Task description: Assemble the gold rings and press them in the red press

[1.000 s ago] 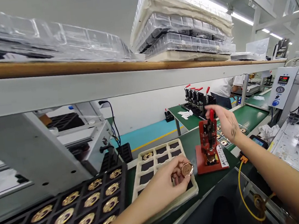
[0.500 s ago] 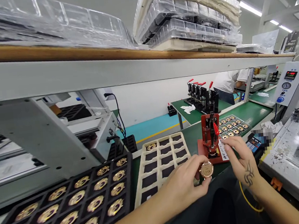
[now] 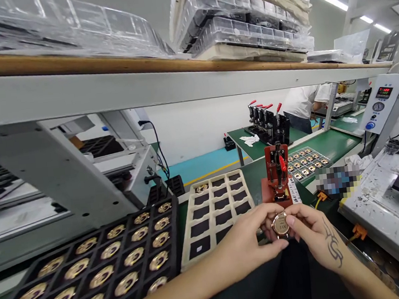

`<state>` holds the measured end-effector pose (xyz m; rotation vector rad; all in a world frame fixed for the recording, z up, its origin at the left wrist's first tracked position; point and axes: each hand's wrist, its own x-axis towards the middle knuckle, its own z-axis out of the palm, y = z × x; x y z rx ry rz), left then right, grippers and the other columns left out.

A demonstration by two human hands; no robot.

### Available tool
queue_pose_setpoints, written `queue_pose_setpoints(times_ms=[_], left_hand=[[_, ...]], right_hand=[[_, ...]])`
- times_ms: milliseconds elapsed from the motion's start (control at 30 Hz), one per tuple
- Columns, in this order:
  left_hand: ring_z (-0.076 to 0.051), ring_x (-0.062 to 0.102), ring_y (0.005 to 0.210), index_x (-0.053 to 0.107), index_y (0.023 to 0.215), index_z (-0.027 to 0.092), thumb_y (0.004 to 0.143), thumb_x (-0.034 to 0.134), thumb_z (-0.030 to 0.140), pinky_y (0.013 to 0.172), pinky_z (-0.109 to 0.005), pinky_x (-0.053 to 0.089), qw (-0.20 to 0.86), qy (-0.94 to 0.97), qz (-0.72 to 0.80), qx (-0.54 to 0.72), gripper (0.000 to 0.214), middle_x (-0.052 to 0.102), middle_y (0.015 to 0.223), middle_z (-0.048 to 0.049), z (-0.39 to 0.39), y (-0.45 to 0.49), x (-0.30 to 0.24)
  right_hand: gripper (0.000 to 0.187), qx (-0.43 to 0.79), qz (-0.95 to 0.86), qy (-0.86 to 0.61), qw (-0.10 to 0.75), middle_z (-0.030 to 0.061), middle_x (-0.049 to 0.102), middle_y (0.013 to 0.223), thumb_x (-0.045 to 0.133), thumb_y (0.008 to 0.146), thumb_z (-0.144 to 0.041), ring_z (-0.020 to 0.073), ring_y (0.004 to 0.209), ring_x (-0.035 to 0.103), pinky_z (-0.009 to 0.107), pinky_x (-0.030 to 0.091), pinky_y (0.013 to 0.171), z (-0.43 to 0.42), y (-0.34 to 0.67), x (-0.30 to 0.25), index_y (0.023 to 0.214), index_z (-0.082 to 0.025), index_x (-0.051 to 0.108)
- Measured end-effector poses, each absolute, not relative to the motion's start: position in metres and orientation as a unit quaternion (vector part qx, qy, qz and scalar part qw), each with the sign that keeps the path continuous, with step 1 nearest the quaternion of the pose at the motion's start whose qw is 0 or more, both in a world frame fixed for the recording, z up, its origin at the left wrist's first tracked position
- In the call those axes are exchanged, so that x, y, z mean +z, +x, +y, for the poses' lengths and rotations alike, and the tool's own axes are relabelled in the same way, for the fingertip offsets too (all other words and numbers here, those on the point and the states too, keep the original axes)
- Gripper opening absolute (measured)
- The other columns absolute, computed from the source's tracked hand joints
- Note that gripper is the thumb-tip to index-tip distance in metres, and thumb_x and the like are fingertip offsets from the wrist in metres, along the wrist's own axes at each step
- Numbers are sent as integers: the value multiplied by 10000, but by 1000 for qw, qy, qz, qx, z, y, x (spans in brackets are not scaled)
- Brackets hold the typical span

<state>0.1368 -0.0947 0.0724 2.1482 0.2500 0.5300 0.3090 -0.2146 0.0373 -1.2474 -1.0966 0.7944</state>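
A small round rose-gold watch case [image 3: 280,224] sits between both hands in front of me. My left hand [image 3: 247,244] pinches it from the left with thumb and fingers. My right hand [image 3: 313,232], tattooed on its back, pinches its right edge. Just behind them stands a red toggle-press fixture [image 3: 277,174] with a red-tipped lever, untouched. A cream tray [image 3: 220,211] of dark pockets lies to the left, one gold part in its far-left pocket.
A black tray [image 3: 101,269] of several gold dials fills the lower left. A clear tray of parts [image 3: 306,162] lies on the green belt behind the fixture. A shelf overhead carries plastic trays. A person in white works at the far bench [image 3: 302,105]. A controller box [image 3: 382,106] stands right.
My right hand left the fixture's lever, came down and back, and now pinches the watch case together with my left hand. The left hand carried the case right, off the cream tray.
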Motion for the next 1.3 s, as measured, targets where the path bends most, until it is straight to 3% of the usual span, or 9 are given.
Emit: queue_pose_setpoints(times_ms=[133,267,367,500,567,733,1000,1200,1300], left_hand=[[-176,742,823,628,1181,197,921,766,330,811,-334,595,645,723,160,189,323,738,958,-33,-104,128,59],[-170,718,728,663,949,166,824,866,455,765,-327,587,697,656,216,191,375,741,835,-34,-114,97,34],[-190,720,802,715,937,177,880,800,436,802,-326,576,569,712,308,273,278,759,883,-47,-111,39,19],[-234,707,1012,753,997,229,1020,575,410,939,-351,548,192,792,501,291,255,781,1042,-59,-108,-73,11],[-271,695,1011,733,994,205,1018,535,405,929,-389,544,134,769,556,284,282,774,1045,-96,-109,-124,6],[-276,711,879,745,898,205,963,539,398,819,-376,558,106,747,613,233,290,779,950,-99,-120,-184,-24],[-283,763,805,775,697,239,872,628,375,800,-353,576,128,776,599,153,266,822,823,-75,-108,-184,-36],[-290,735,1059,803,1074,221,1004,544,404,984,-387,560,115,834,504,190,325,817,1131,-93,-18,-90,-8],[-268,712,1137,779,1115,202,1051,581,348,1067,-422,543,126,856,466,186,255,781,1211,-106,46,-14,3]], right_hand=[[388,338,-489,-547,589,30,729,843,662,1000,-578,160,747,649,248,541,688,-224,301,24,1025,-207,769],[381,343,-523,-557,547,57,783,929,619,1025,-564,187,819,712,260,590,770,-237,283,-15,1113,-235,789],[431,358,-524,-585,505,78,827,1003,644,984,-615,216,870,766,262,624,810,-247,274,-53,1153,-251,800],[498,381,-496,-620,473,93,840,983,662,935,-673,230,840,783,243,657,768,-259,278,-91,1130,-240,811],[523,383,-484,-628,474,96,838,958,657,926,-689,224,804,774,227,662,734,-262,286,-101,1127,-233,813],[506,388,-495,-625,463,95,833,958,683,913,-672,225,799,766,225,667,748,-258,299,-108,1116,-231,825],[526,384,-460,-640,481,104,834,939,705,888,-688,234,788,767,235,664,696,-272,296,-120,1096,-223,836],[524,377,-456,-627,507,97,822,884,685,904,-702,232,773,759,251,640,688,-278,301,-116,1045,-224,845],[546,341,-433,-635,541,75,799,807,684,877,-750,222,711,735,259,626,679,-280,294,-107,974,-239,849]])
